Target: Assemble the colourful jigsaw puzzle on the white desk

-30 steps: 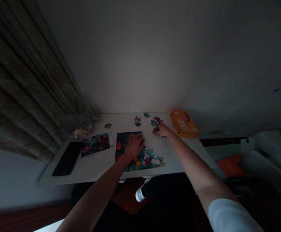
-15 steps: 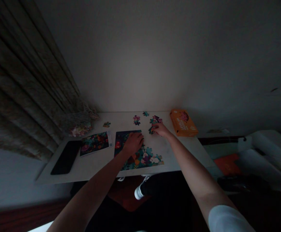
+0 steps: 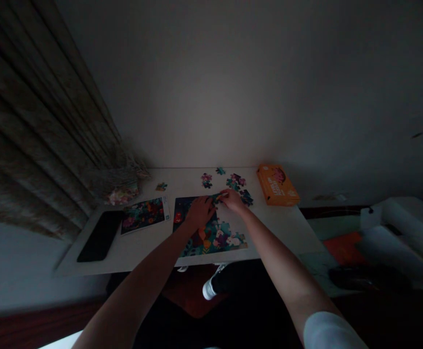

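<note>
A partly joined jigsaw puzzle (image 3: 211,242) with white rabbits and dark leaves lies near the table's front edge. My left hand (image 3: 199,212) rests on its upper part, fingers spread flat and covering some of the picture. My right hand (image 3: 232,199) pinches a puzzle piece (image 3: 217,198) at the puzzle's upper right edge, close to my left fingertips. Beyond the right hand lie loose puzzle pieces (image 3: 236,181) in a cluster, with a dark piece (image 3: 246,197) beside it. Pink and purple pieces (image 3: 206,180) and a teal piece (image 3: 220,170) lie farther back.
An orange box (image 3: 277,185) stands at the back right. On the left are a printed picture sheet (image 3: 146,214), a black phone-like slab (image 3: 100,236), a lone piece (image 3: 161,186) and a clear plastic bag (image 3: 122,186) near the curtain (image 3: 44,121).
My right hand has moved left from the loose pieces to the puzzle's upper edge, carrying a piece. My left hand has stayed nearly in place on the puzzle.
</note>
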Tool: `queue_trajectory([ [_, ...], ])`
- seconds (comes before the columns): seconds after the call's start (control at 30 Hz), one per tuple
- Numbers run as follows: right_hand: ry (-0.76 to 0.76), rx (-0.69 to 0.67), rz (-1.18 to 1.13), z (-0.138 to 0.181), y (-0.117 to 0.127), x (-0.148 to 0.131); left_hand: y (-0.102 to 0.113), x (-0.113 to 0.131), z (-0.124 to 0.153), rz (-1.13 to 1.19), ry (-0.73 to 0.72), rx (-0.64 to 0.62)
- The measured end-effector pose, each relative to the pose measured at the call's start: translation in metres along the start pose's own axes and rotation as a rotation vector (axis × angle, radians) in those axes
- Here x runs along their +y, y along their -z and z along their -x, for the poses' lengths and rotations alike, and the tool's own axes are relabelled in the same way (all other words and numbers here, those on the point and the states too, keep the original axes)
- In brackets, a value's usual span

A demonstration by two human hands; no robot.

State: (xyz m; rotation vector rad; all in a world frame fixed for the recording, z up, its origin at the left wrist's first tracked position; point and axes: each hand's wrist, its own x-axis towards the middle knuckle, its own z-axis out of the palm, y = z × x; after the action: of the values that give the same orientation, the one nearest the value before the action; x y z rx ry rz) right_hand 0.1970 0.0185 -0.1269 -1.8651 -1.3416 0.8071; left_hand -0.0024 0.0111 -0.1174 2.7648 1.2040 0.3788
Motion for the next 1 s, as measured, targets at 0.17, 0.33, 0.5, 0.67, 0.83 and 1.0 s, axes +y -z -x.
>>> queue_trajectory([
  [0.17,0.023,0.034,0.257,0.002,0.0,-0.005,-0.001,0.001,0.002,-0.069,0.007,0.026],
  [0.33,0.006,0.026,0.348,0.006,0.0,-0.006,0.001,0.004,0.003,-0.087,0.015,0.003],
  [0.5,0.037,0.026,0.383,0.01,-0.003,-0.005,0.004,0.005,0.004,-0.07,0.01,0.003],
  [0.67,0.143,0.108,0.382,0.024,-0.003,-0.002,0.0,0.004,0.003,-0.026,-0.004,0.047],
  [0.83,0.177,0.3,0.505,0.048,0.027,0.015,0.0,0.005,0.002,-0.031,-0.009,0.041],
  [1.0,0.138,0.379,0.525,0.065,0.059,0.045,0.003,0.006,0.002,-0.07,-0.022,0.026],
])
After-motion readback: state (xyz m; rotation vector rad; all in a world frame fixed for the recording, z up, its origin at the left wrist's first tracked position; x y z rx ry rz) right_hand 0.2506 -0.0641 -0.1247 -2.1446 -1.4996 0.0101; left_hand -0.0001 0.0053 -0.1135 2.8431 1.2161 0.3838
